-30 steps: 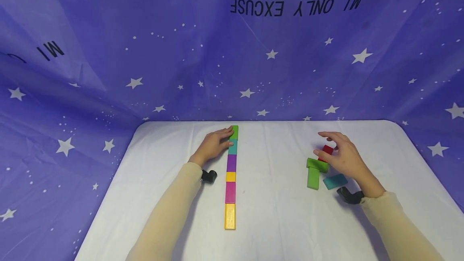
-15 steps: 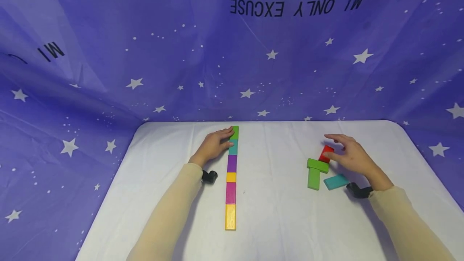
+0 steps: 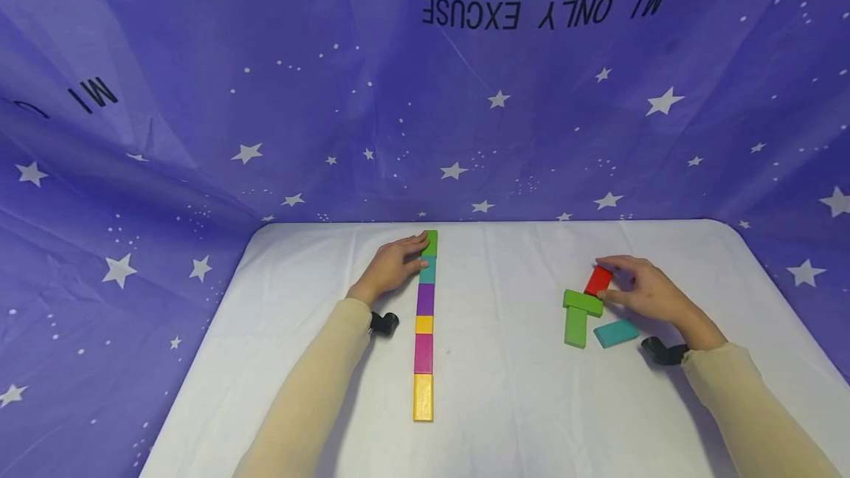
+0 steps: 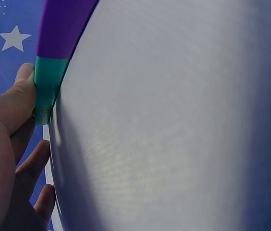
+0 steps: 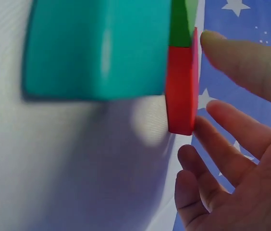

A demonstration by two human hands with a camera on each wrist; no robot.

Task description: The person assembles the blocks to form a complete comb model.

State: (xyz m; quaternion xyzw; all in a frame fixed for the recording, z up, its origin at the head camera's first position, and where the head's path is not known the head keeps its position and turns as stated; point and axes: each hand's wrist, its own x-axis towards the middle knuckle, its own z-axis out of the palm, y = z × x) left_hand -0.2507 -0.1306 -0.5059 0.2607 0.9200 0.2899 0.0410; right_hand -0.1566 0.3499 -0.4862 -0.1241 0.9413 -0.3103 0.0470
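Observation:
A straight row of coloured wooden blocks stretches along the left-centre of the table: green (image 3: pixel 432 243), teal (image 3: pixel 428 270), purple (image 3: pixel 425 299), small yellow (image 3: pixel 424 324), magenta (image 3: pixel 423 353) and long yellow (image 3: pixel 423 397). My left hand (image 3: pixel 387 269) touches its far end, fingers on the green block and thumb on the teal one. On the right, my right hand (image 3: pixel 645 291) has loosely bent fingers at the far end of a red block (image 3: pixel 598 281) and the thumb by its near end. The right wrist view shows the thumb (image 5: pixel 241 60) apart from the red block.
Against the red block lies a green block (image 3: pixel 583 303), with another green block (image 3: pixel 575 327) below it. A separate teal block (image 3: pixel 616 333) sits close by. Black wrist cameras (image 3: pixel 384 324) jut from both wrists. Purple star-printed cloth (image 3: pixel 451 131) walls the white table (image 3: pixel 498 404).
My right hand has shifted right and slightly nearer, and its fingertips have come down to the red block's ends. The left hand and the row have stayed in place.

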